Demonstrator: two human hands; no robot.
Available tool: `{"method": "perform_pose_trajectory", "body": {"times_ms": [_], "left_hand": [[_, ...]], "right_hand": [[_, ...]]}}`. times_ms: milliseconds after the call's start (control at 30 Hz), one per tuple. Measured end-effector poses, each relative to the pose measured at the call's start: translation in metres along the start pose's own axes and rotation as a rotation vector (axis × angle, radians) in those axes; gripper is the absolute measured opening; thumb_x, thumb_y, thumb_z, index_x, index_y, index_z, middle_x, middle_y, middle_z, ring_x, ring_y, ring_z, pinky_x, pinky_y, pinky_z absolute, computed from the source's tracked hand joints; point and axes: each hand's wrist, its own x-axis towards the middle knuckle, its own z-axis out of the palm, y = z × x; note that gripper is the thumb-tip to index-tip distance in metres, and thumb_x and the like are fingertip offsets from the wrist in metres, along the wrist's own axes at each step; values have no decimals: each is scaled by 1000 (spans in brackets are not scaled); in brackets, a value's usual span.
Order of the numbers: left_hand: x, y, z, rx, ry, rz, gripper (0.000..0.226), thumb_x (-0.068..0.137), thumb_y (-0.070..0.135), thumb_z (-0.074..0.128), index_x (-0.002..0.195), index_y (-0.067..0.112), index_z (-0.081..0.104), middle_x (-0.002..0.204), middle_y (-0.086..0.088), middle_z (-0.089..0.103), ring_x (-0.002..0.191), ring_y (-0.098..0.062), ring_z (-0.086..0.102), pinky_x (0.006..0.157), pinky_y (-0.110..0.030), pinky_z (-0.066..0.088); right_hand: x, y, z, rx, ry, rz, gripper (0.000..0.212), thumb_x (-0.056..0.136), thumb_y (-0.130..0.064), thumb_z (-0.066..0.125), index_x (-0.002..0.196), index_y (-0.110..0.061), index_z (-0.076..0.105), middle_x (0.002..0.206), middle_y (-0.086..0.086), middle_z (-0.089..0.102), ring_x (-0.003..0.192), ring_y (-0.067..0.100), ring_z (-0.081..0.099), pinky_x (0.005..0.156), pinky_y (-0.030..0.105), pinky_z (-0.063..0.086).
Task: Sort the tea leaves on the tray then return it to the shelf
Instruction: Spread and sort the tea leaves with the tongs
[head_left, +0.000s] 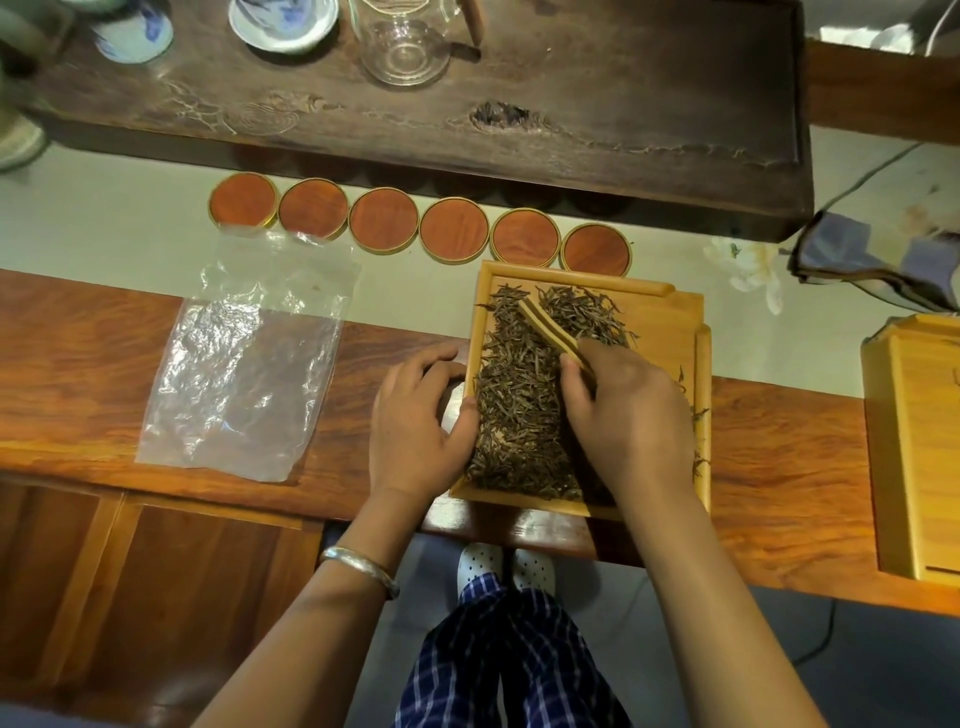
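A bamboo scoop (550, 332) is pinched in the right hand (628, 415), its long axis slanting up-left across the tea leaves (514, 410). The tray (670, 317) is steadied at its left rim by the left hand (415, 415), fingers curled on the edge.

Tray (670, 317): pale yellow wood. Tea leaves (514, 395): dark brown. Six round lids (384, 220), upper centre: reddish-orange, gold-rimmed. Trousers (498, 654), bottom centre: navy with white check. Bracelet (363, 566): silver.

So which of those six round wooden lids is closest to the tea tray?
The last round wooden lid at the right end of the row. It alone sits right against the tea tray's far edge; the other five trail off leftward.
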Motion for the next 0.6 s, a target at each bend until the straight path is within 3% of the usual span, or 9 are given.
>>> {"method": "perform_pose_trajectory", "body": {"times_ms": [133, 267, 500, 600], "left_hand": [[1, 1, 0, -7, 3, -3, 35, 82, 34, 50, 109, 17, 66, 124, 2, 61, 112, -17, 51, 93, -31, 40], [0, 1, 0, -5, -2, -4, 35, 82, 34, 51, 108, 16, 66, 124, 2, 61, 112, -18, 51, 92, -30, 39], [0, 2, -1, -5, 2, 0, 35, 83, 34, 51, 109, 16, 66, 124, 1, 61, 112, -17, 50, 91, -28, 38], [0, 2, -1, -4, -1, 1, 36, 83, 35, 50, 109, 15, 66, 124, 0, 61, 112, -18, 51, 91, -29, 39]], "right_hand": [[8, -2, 9, -36, -97, 16, 27, 97, -29, 45, 99, -10, 64, 83, 8, 66, 65, 29, 60, 49, 28, 37], [16, -3, 8, -43, -81, 18, 27, 98, -30, 43, 96, -11, 63, 82, 8, 64, 66, 29, 59, 50, 28, 33], [7, -7, 3, -18, -116, -16, 32, 98, -30, 44, 110, -9, 64, 89, 10, 68, 73, 29, 64, 55, 35, 51], [4, -8, -2, 3, -120, -8, 32, 98, -30, 45, 113, -9, 64, 89, 9, 68, 72, 28, 64, 55, 36, 52]]}}
